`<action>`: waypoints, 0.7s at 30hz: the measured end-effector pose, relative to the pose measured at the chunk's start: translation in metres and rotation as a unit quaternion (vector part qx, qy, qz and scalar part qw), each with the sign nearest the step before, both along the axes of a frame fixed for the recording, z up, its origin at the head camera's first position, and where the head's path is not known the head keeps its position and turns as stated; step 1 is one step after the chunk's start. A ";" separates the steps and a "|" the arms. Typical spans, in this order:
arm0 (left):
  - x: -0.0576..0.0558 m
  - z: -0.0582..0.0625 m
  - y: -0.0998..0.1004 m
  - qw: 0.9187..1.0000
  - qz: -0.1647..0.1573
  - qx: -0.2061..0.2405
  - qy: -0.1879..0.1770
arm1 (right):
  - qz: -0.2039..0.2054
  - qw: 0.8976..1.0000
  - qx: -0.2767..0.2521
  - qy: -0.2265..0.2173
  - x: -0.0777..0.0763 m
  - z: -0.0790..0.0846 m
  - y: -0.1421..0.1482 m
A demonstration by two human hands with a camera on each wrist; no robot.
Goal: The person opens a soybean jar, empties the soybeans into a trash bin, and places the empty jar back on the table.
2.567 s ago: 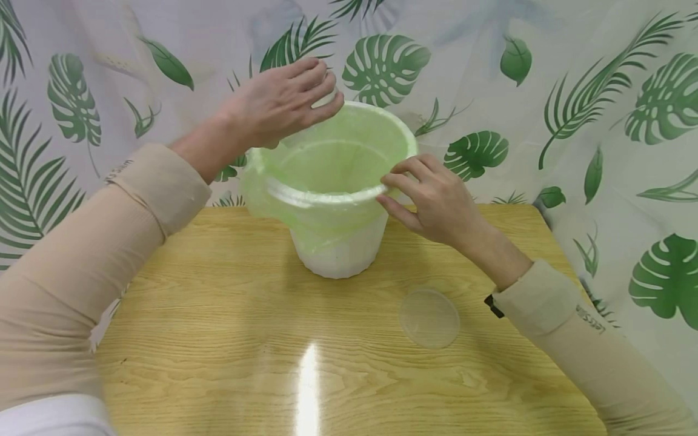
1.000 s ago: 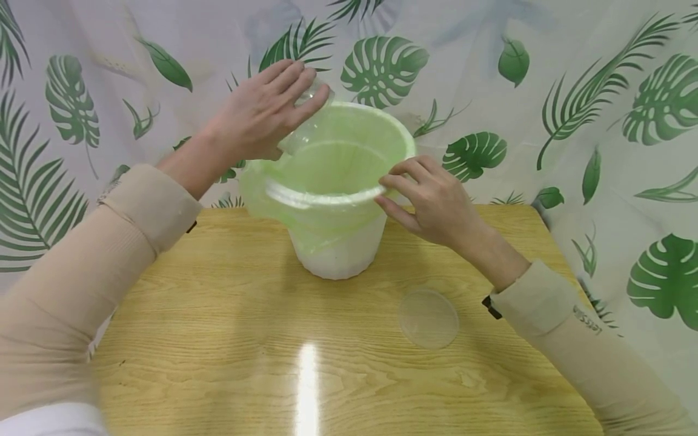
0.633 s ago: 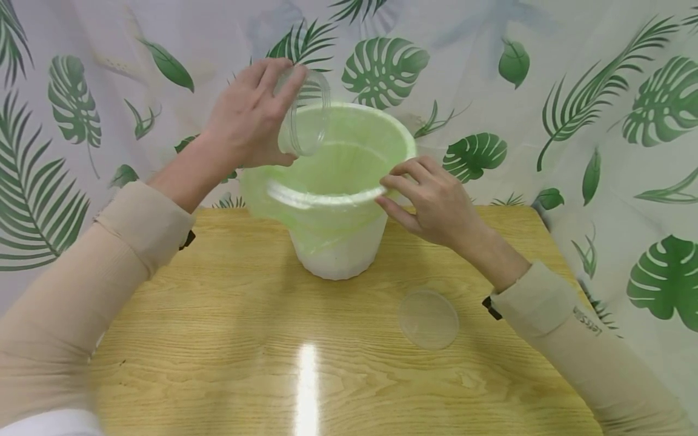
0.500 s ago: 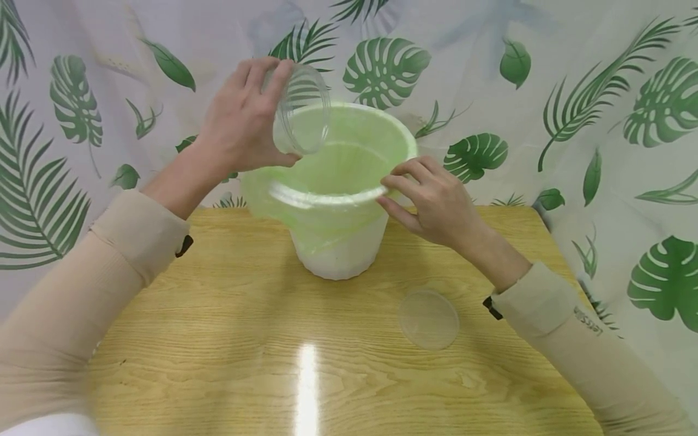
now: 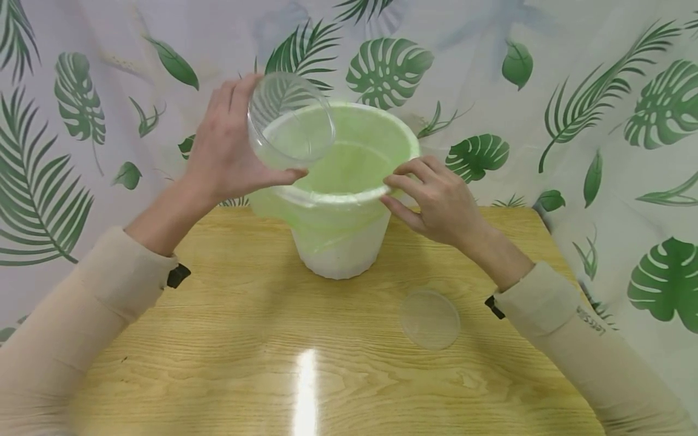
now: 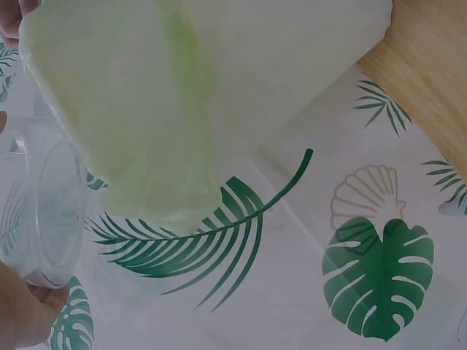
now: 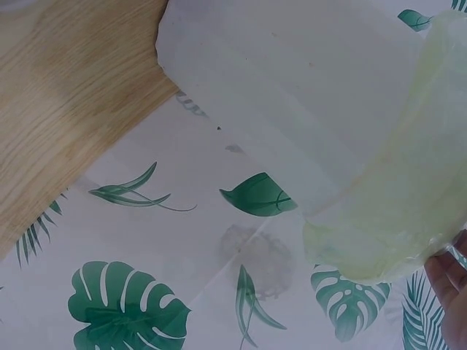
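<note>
A clear round plastic container (image 5: 294, 124) is gripped by my left hand (image 5: 226, 142), thumb below and fingers behind its side. It tilts above the left part of a white bucket (image 5: 340, 248), and I see nothing inside it. Pale green bag film (image 5: 365, 145) lines the bucket and folds over its rim. My right hand (image 5: 436, 200) pinches the lined rim at the right, fingers above and thumb below. In the left wrist view the container (image 6: 55, 211) appears beside the bag's hanging edge (image 6: 160, 197). The right wrist view shows my fingertips (image 7: 441, 281) at the film.
A clear flat round lid (image 5: 429, 320) lies on the wooden table (image 5: 245, 339), in front and to the right of the bucket. Behind the table hangs a white curtain (image 5: 474, 79) with green leaf prints.
My left hand has turned over and drawn back to the left and toward me, bringing the container's round opening into sight. The right hand stays on the rim, and the bucket has not moved.
</note>
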State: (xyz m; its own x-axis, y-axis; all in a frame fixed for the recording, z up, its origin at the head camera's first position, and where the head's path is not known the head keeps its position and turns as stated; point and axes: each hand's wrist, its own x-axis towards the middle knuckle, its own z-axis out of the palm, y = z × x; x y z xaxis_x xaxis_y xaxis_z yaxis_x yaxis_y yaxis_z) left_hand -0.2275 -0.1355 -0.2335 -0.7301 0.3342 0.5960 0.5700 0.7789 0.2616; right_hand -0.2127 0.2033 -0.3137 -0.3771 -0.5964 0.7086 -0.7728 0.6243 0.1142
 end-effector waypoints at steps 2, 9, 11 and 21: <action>0.009 -0.004 0.000 1.000 -0.009 0.017 0.006 | 0.001 1.000 0.001 0.000 0.000 0.000 0.000; 0.036 -0.020 0.003 0.997 -0.043 0.064 0.028 | -0.003 1.000 0.009 0.001 0.000 0.003 0.000; 0.043 -0.025 0.002 0.995 -0.056 0.072 0.041 | -0.003 1.000 0.010 -0.001 0.000 0.003 0.001; 0.085 -0.064 0.011 0.980 -0.145 0.123 0.060 | -0.006 1.000 0.015 -0.003 0.001 0.003 0.002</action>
State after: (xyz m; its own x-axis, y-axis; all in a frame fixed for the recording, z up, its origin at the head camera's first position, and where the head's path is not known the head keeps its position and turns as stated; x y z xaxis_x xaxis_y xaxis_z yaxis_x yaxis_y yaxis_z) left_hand -0.1429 -0.1244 -0.2977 -0.5452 0.3520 0.7608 0.7961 0.5017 0.3384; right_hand -0.2115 0.2048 -0.3106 -0.3874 -0.6127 0.6888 -0.7665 0.6292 0.1286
